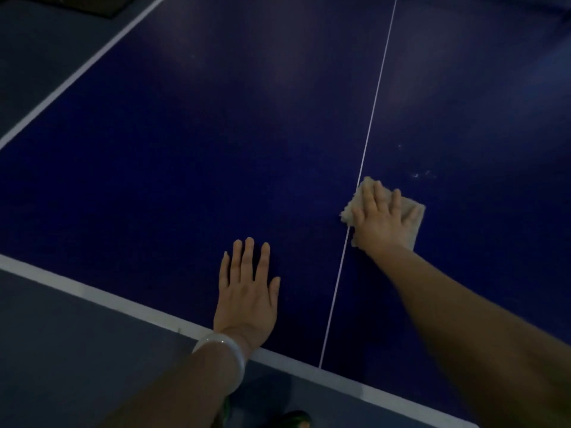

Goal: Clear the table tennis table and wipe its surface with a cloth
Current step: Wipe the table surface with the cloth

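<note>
Right hand [381, 216] pressing flat, fingers spread, on cloth [414, 220] at centre right, lying over white line [370, 118]. Left hand [247, 291] spread, bracing on worktop [185, 149] near lower edge. Best wiping: even pressure, overlapping passes toward pale specks [420, 174] just above.

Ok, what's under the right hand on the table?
A beige cloth lies flat under the right hand, on the blue table beside its white centre line. The surface beneath the cloth is hidden.
</note>
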